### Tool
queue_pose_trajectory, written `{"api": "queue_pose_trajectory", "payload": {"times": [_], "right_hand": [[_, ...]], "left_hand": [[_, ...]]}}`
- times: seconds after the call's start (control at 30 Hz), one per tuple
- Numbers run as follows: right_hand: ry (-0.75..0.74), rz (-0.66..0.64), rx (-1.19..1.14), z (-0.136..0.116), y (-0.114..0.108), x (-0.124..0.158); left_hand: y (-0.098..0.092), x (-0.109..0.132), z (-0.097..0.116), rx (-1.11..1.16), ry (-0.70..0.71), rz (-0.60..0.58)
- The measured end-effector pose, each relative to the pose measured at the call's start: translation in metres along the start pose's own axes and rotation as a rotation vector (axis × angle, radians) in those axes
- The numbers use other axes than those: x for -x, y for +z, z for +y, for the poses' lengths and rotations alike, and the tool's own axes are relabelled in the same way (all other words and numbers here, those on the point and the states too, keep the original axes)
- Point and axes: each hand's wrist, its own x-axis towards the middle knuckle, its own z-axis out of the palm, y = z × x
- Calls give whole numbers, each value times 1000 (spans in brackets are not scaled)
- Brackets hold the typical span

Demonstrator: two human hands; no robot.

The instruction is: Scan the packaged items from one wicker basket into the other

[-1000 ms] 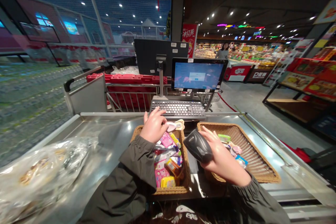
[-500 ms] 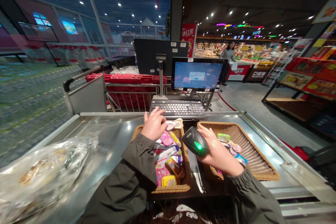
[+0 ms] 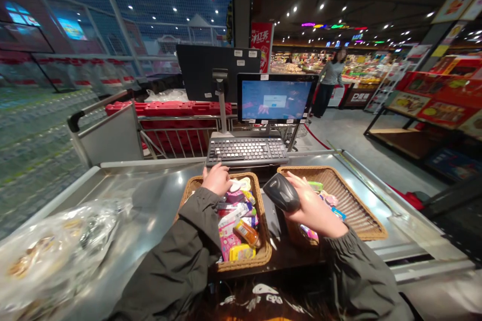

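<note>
My left hand (image 3: pixel 217 179) is at the back of the left wicker basket (image 3: pixel 265 241), just below the keyboard (image 3: pixel 248 150). Its fingers are partly spread, with no item visible in them. Colourful small packets (image 3: pixel 229 233) fill that basket, with an orange-brown pack (image 3: pixel 246 232) and a yellow pack (image 3: pixel 242 252) near the front. My right hand (image 3: pixel 314 210) is wrapped round a black handheld scanner (image 3: pixel 281 192), held over the left side of the right wicker basket (image 3: pixel 361 210). A few small items (image 3: pixel 329 199) lie there, partly hidden by the hand.
Behind the keyboard stand a lit monitor (image 3: pixel 274 99) and a dark screen seen from behind (image 3: pixel 203 72). Clear plastic bags (image 3: pixel 64 246) lie on the metal counter (image 3: pixel 150 195) at left. A person (image 3: pixel 329 83) stands beyond.
The view has shifted, and the person beyond shows more fully. The green light on the scanner is no longer visible. My left hand has moved slightly down towards the basket, away from the keyboard.
</note>
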Motion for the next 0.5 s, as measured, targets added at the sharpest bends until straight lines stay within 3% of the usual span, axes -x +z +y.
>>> {"api": "queue_pose_trajectory", "payload": {"times": [0.13, 0.27, 0.4, 0.5], "right_hand": [[28, 7, -15, -1, 1, 1], [32, -26, -63, -2, 2, 2], [45, -16, -89, 4, 1, 6], [63, 19, -84, 13, -2, 12]], "left_hand": [[22, -8, -4, -55, 9, -122], [37, -11, -1, -101, 25, -155], [42, -13, 9, -201, 15, -172], [37, -15, 23, -241, 39, -111]]}}
